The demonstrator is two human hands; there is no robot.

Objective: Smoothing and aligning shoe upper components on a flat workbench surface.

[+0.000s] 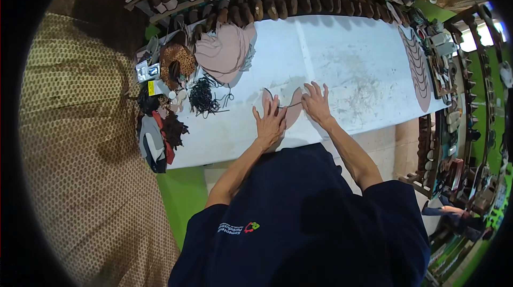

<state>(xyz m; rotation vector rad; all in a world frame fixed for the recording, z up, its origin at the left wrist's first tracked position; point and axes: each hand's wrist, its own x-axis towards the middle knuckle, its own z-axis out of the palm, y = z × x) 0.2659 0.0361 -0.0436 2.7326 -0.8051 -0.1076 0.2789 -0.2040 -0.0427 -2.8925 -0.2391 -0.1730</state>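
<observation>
A pink, curved, two-lobed cut piece (pixel 292 115) lies flat near the table's front edge, a thin black strip (pixel 293 105) running along its inner curve. My left hand (pixel 271 122) rests on its left part, fingers spread and pressing down, with the thumb side by the strip. At the piece's right lobe, my right hand (pixel 318 106) pinches the strip's right end between thumb and a finger, its other fingers lifted apart. Part of the piece is hidden under my left hand. A tangle of black strips (pixel 202 97) lies to the left, below a stack of pink cut pieces (pixel 223 52).
Overlapping pink pieces (pixel 414 70) lie in a row at the right end of the white table (pixel 272 46). Leopard-print material (pixel 179 60) and scraps crowd the left end. Shoes (pixel 304 4) line the shelf along the far edge. Racks (pixel 473 84) stand on the right.
</observation>
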